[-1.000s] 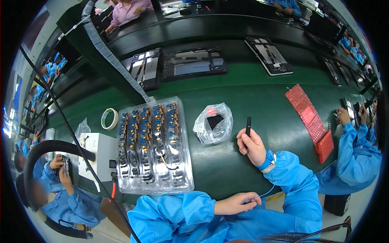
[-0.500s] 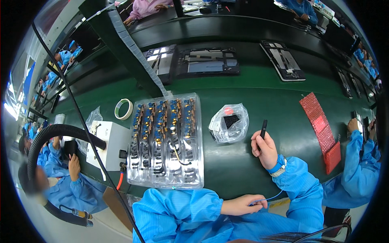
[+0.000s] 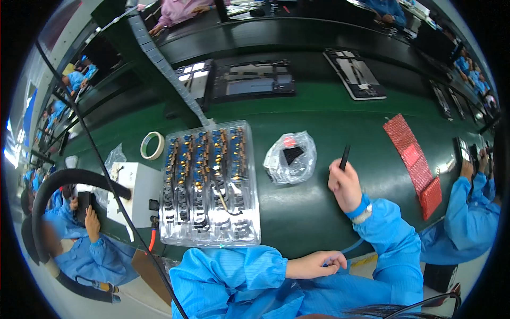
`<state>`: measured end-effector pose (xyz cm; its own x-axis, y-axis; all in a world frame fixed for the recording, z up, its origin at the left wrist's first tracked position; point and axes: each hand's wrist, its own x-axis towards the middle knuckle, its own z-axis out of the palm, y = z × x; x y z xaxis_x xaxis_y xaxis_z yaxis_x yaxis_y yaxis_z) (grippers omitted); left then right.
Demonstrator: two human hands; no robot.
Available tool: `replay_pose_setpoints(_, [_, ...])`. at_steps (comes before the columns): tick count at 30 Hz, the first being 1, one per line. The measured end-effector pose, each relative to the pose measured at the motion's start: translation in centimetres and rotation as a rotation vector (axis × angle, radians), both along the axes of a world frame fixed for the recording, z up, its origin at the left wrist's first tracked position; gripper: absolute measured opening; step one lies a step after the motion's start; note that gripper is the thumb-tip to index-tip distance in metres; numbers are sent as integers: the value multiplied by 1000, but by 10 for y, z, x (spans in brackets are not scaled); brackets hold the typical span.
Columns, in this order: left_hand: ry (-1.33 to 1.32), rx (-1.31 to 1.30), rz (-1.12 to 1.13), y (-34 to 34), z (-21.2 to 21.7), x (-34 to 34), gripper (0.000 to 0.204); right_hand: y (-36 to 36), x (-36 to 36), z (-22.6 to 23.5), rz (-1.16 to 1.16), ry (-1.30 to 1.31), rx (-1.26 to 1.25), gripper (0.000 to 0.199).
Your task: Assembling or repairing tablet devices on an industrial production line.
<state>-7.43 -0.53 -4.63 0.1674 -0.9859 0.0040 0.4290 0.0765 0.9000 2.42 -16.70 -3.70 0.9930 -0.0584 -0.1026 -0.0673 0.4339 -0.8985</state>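
Note:
My right hand (image 3: 345,186) is raised over the green table (image 3: 297,215), closed around a slim black pen-shaped tool (image 3: 345,156) that points up. A blue wrist strap (image 3: 359,206) circles that wrist. Low in front of my body, by the table's near edge, my left hand (image 3: 317,265) is loosely curled; whatever its fingers hold is hidden. The strap's blue cord (image 3: 353,247) runs close to those fingers. Left of my right hand lies a clear plastic bag (image 3: 290,158) with black and red bits. Farther left sits a clear tray (image 3: 254,212) of small blue-and-gold circuit parts with black cables.
A white box (image 3: 135,194) with a thick black hose (image 3: 69,178) stands left of the tray, below a tape roll (image 3: 152,145). Opened tablet-like devices (image 3: 252,78) lie on the far shelf. Red bubble wrap (image 3: 411,154) lies right. Co-workers sit on both sides.
The view has shifted slightly, moving the table items left. My right hand has turned, bringing its back more into view. My left fingers have curled, and the cord no longer shows across them.

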Motion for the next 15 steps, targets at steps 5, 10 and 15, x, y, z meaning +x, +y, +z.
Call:
replay_pose_setpoints(5, [156,36,110,-4,0,2,34,-84,87,2,-394,34,134,15])
replay_pose_setpoints(10, [222,-59,281,0,7,5,83,-146,167,-6,-652,185,260,9])
replay_pose_setpoints(15, [-149,-109,312,8,6,1,82,-144,220,0,-557,222,-106,18])
